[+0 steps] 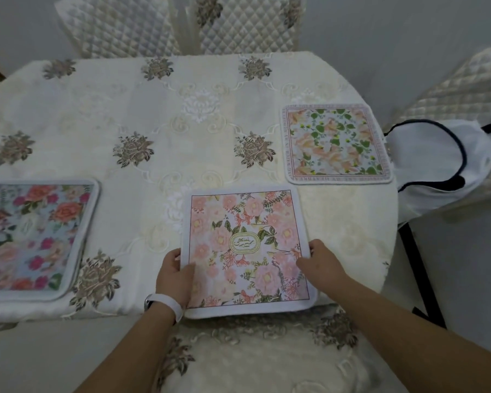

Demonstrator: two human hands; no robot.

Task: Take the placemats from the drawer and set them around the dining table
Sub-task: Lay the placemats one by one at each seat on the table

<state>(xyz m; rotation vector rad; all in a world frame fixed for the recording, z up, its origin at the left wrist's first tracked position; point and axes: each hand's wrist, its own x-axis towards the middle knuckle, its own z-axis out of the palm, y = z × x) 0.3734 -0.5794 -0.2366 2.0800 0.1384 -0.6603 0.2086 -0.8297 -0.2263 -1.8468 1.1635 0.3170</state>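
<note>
A pink floral placemat (247,245) with a green oval emblem lies flat at the near edge of the dining table (159,114). My left hand (175,275) grips its left edge, thumb on top. My right hand (322,260) grips its right edge the same way. A second placemat (336,143) with peach flowers and green leaves lies at the table's right side. A third placemat (31,236), blue with red and magenta flowers, lies at the near left edge.
The table wears a cream embroidered cloth. Quilted chairs (250,24) stand at the far side. Another chair (465,89) at the right carries a white bag (437,163) with dark trim. A cushioned seat (253,358) sits right below me.
</note>
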